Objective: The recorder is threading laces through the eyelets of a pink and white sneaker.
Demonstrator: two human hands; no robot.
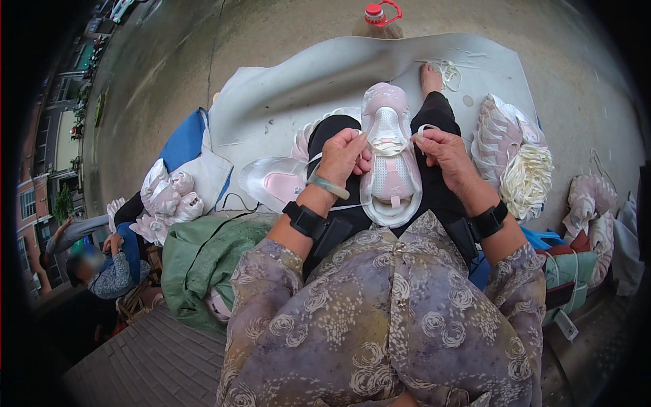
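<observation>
A pink and white shoe upper (393, 173) lies lengthwise on my lap between my knees, with white lace crossing its middle. My left hand (344, 159) is closed beside its left edge, thumb and fingers pinching a strand of the shoelace. On the other side my right hand (444, 157) pinches a curved piece of the white shoelace (425, 127) near the upper's eyelets. Just left of my left wrist rests another pink and white shoe upper (261, 178), its pink lining showing. The tips of the fingers partly hide the lace ends.
A white sheet (285, 88) covers the ground ahead, with loose laces (449, 73) by my bare foot. Stacked uppers (498, 129) and a cream lace bundle (525, 180) stand right. A green sack (203, 251) and a seated person (112, 271) are left; a red-capped jug (376, 24) stands beyond.
</observation>
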